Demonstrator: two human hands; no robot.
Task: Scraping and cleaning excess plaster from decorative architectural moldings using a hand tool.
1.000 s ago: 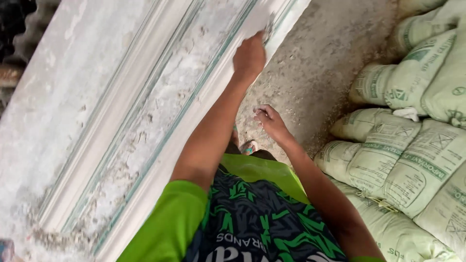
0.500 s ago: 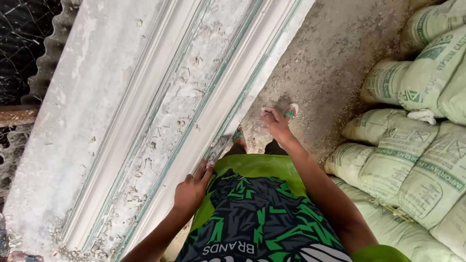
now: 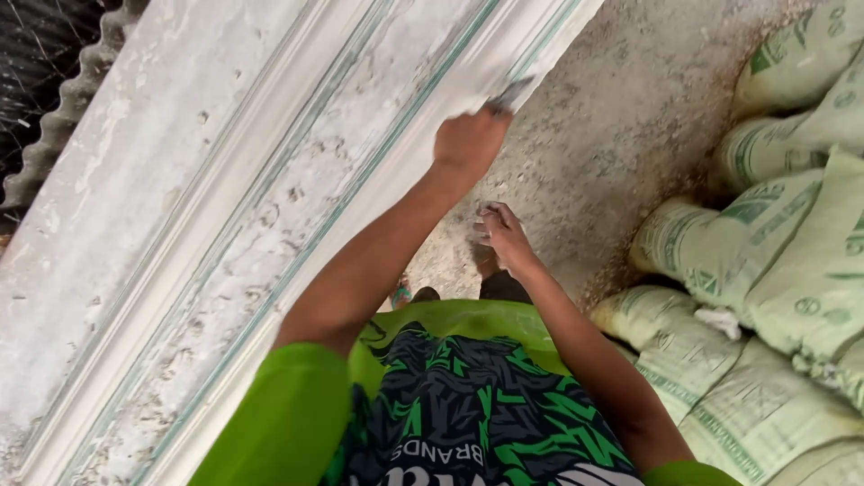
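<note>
Against the mould's edge (image 3: 504, 54), left hand's (image 3: 468, 144) half-hidden tool (image 3: 510, 93)

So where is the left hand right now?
In the head view, the left hand is stretched forward at top centre, gripping a small tool against the right edge of the long white moulding, above the right hand.

Soft even daylight, faint shadows, slight blur
</note>
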